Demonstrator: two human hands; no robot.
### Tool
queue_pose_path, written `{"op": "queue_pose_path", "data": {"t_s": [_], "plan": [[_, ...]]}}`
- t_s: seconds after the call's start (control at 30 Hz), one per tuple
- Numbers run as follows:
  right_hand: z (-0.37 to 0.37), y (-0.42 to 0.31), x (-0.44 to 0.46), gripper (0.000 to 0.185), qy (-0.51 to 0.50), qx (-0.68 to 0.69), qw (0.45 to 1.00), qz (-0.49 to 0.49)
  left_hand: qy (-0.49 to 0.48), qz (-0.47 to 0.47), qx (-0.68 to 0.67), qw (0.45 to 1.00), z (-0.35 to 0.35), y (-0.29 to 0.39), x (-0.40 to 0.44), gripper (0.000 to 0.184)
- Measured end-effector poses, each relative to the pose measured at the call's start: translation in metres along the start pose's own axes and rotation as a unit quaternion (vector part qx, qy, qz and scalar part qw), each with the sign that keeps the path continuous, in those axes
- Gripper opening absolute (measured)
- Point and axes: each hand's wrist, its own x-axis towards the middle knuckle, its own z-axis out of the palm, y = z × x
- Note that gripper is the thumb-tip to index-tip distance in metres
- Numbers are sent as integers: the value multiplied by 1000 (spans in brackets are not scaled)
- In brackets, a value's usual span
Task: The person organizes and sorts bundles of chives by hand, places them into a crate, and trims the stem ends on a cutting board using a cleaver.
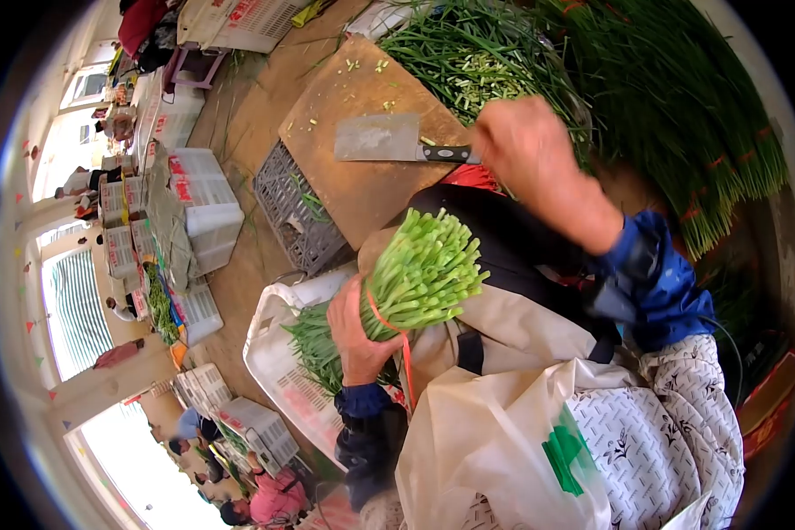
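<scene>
My left hand (355,334) is closed around a bunch of green chives (426,269), pale cut ends pointing up and away from me. An orange tie (382,316) crosses the bunch, and one end hangs down beside my wrist. My right hand (528,155) is raised and blurred, its fingers curled; whether anything is in them is hidden. Just left of it in view, a cleaver (378,138) lies flat on a wooden cutting board (327,110), the black handle's end reaching toward my fingers. Small cut stalk bits are scattered on the board.
Loose chives (468,53) and trimmings are heaped behind the board. Tied bundles (680,115) lie at the right. A grey crate (296,208) sits under the board, and a white basket (269,340) stands by my left arm. Other people and white crates (208,199) are farther left.
</scene>
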Motion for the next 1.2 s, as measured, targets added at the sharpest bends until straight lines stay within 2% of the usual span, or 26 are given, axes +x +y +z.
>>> {"op": "queue_pose_path", "data": {"t_s": [0.07,0.1,0.13,0.17,0.2,0.3,0.4,0.53,0.6,0.8,1.03,1.2], "plan": [[-6,23,-5,12,-87,-49,994,51,-4,-10,7,1000,-1,2,0,100],[-10,14,-5,6,-134,19,985,108,-6,-15,8,1000,-1,3,1,100],[-20,-4,-10,11,-102,147,980,82,-9,-21,10,1000,-2,3,1,99],[-31,-19,-11,17,-145,297,941,66,-1,-12,12,1000,-1,1,0,99],[-37,-30,-13,24,-184,440,878,48,-3,-13,13,1000,-1,1,-1,99],[-29,-47,-27,26,-248,427,869,31,-2,-12,16,1000,-1,5,2,98],[-24,-54,-26,25,-233,464,852,72,-11,-27,5,1000,-4,8,4,97],[-25,-62,-25,25,-231,438,865,84,-29,2,34,999,-2,1,2,106],[-26,-64,-24,24,-227,437,866,89,-25,2,43,999,-2,2,3,105],[-18,-65,-23,19,-210,522,814,144,17,7,26,999,-5,3,3,97],[-15,-71,-22,16,-203,462,857,108,28,32,75,996,-14,-8,15,95],[-20,-76,-15,18,-198,352,914,39,34,37,74,996,-9,-10,13,100]]}}
